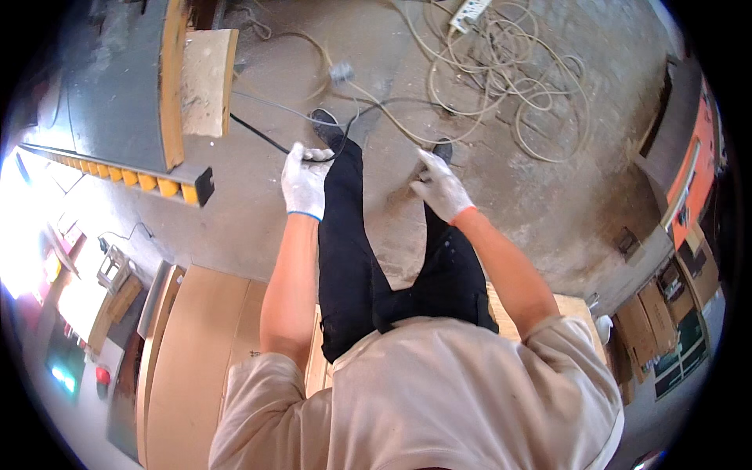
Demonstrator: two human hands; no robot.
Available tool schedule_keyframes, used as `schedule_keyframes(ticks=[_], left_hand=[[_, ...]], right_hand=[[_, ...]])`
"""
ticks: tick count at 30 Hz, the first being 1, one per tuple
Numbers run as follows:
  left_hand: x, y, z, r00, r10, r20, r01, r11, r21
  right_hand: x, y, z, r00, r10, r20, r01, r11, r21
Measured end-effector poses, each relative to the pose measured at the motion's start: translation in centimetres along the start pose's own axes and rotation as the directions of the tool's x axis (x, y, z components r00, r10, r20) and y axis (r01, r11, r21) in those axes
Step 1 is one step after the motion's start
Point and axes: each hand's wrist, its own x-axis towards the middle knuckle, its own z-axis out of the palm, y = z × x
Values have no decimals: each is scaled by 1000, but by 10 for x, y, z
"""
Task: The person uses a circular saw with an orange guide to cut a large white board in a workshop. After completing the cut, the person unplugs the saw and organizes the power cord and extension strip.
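My left hand (304,182), in a white glove with a blue cuff, is closed around a black cable (262,135). The cable comes from beside the machine at the left, passes through the fingers and curves up past my left shoe. My right hand (443,188), gloved in white with an orange cuff, hangs over my right leg with index finger stretched out and thumb apart; nothing shows between them. A beige cord (388,117) passes just beyond its fingertips in the picture; whether they touch cannot be told. A thin grey wire (282,105) crosses behind the black cable.
Beige cord lies in a tangle (501,78) on the floor ahead, by a white power strip (468,14). A grey plug-like piece (341,73) lies nearby. To the left stands a dark-topped machine (117,78) with a yellow roller rail (129,175). Cardboard boxes (654,313) stand right; large brown panels (192,352) stand left.
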Motion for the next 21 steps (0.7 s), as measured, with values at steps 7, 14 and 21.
schedule_keyframes(ticks=[7, 14, 21], left_hand=[[-110, 64, 23, 905, -47, 423, 205, 919, -336], [-161, 76, 31, 989, 44, 142, 10, 934, -356], [-163, 80, 27, 957, 23, 289, 74, 944, -321]], right_hand=[[5, -109, 30, 939, -315, 135, 337, 920, -198], [-17, -114, 63, 954, -259, 151, 265, 964, -17], [9, -139, 87, 981, -188, 53, 192, 977, -94]])
